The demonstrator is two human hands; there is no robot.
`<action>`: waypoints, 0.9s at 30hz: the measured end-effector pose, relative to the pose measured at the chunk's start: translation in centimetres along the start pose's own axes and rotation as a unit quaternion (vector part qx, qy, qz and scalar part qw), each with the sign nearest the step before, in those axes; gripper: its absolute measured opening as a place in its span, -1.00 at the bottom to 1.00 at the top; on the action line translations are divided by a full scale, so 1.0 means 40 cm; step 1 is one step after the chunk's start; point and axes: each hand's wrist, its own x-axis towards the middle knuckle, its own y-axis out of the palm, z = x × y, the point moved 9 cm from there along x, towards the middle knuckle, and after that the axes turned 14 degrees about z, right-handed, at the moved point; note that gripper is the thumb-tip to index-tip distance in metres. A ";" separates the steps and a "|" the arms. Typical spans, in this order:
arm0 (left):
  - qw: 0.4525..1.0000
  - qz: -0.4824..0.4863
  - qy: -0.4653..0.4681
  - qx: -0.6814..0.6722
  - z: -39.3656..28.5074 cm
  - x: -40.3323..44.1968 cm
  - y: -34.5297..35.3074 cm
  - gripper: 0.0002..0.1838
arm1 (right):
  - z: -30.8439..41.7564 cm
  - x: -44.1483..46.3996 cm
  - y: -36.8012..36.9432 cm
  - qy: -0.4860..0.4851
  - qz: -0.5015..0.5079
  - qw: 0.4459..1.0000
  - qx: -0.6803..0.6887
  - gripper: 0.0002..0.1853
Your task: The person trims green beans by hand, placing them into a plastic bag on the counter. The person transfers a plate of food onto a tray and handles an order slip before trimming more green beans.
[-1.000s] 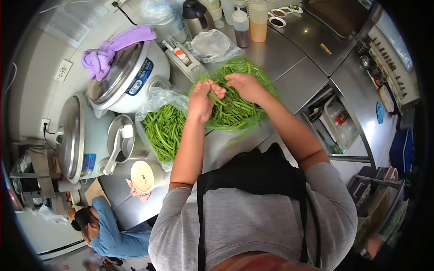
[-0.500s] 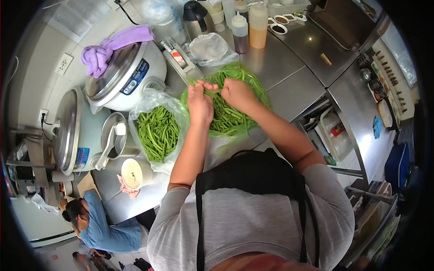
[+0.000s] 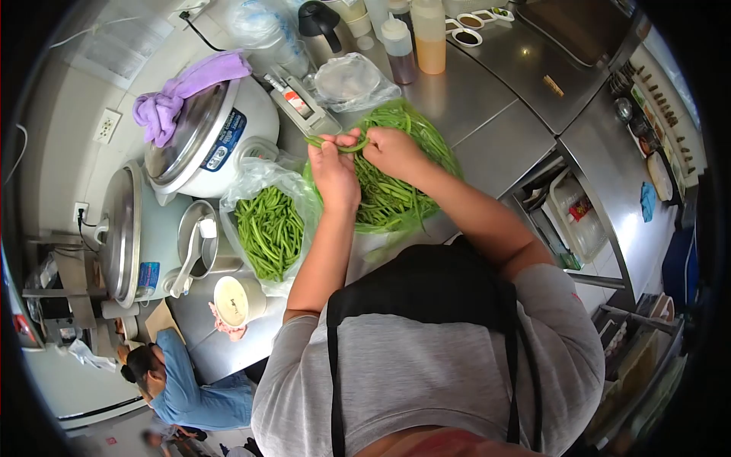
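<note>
Farthest left stood a wide cooker (image 3: 161,236), its domed metal lid shut and its contents hidden. Beside it a second cooker (image 3: 263,114), also lidded, carried a knotted, fluffy purple towel (image 3: 158,114). In front of them a round steel pot (image 3: 187,228) held a pale ladle (image 3: 190,255); what else lay inside could not be made out. A pale tub (image 3: 237,301) with small, unreadable marks on its top sat near the edge of the counter (image 3: 495,126).

Next, a crinkled clear bag (image 3: 237,189) gaped open, full of short, smooth beans (image 3: 268,232). To its right, the left hand (image 3: 335,179) pinched a slender, curved bean (image 3: 353,148) just over the rim of a thin green bag (image 3: 388,242). The right hand (image 3: 394,154) was curled closed on the bean's other end, its fingertips partly hidden. Below the hands, the green bag bulged with long, tangled beans (image 3: 396,194), some covered by the right forearm.

Behind, a squeeze bottle (image 3: 399,53) held dark liquid and a taller bottle (image 3: 430,46) orange liquid, its top cut off by the frame. Farther right, small white dishes (image 3: 466,37) held dark sauces.
</note>
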 end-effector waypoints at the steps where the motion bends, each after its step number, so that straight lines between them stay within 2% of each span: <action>1: 1.000 0.015 0.012 0.019 -0.002 -0.007 0.014 -0.89 | 0.003 -0.003 -0.009 -0.002 -0.030 0.999 -0.029 -0.82; 3: 0.999 0.019 0.009 0.049 0.003 -0.019 0.014 -0.89 | 0.009 -0.007 -0.029 -0.009 -0.087 0.992 -0.091 -0.81; 6: 0.996 0.066 0.001 0.066 -0.008 -0.031 0.055 -0.90 | -0.070 -0.001 -0.035 0.132 0.036 0.981 -0.140 -0.77; 7: 0.994 0.088 -0.002 0.067 -0.014 -0.031 0.075 -0.90 | -0.075 -0.009 -0.038 0.134 0.070 0.976 -0.159 -0.77; 9: 0.996 0.047 -0.051 0.054 0.007 -0.028 0.053 -0.91 | -0.099 -0.038 -0.036 0.135 0.139 0.961 -0.196 -0.78; 10: 0.996 0.028 -0.075 0.048 0.017 -0.027 0.041 -0.91 | -0.115 -0.050 -0.019 0.089 0.159 0.967 -0.177 -0.85; 13: 0.985 0.046 -0.158 0.053 0.048 -0.034 0.007 -0.90 | -0.155 -0.096 0.034 0.048 0.230 0.952 -0.196 -0.90; 16: 0.967 0.038 -0.235 0.092 0.080 -0.058 0.004 -0.89 | -0.115 -0.137 0.063 -0.031 0.173 0.943 -0.284 -0.92; 19: 0.958 0.042 -0.266 0.099 0.098 -0.068 -0.001 -0.88 | -0.094 -0.146 0.056 -0.028 0.153 0.944 -0.290 -0.92; 22: 0.959 0.045 -0.256 0.109 0.093 -0.059 -0.022 -0.86 | -0.084 -0.135 0.007 -0.096 0.079 0.984 -0.127 -0.89; 25: 0.959 0.052 -0.251 0.124 0.084 -0.052 -0.019 -0.82 | -0.098 -0.111 -0.018 -0.060 0.067 0.991 0.098 -0.85; 27: 0.962 0.050 -0.252 0.089 0.083 -0.050 -0.008 -0.79 | -0.089 -0.098 -0.013 -0.046 0.076 0.981 0.175 -0.85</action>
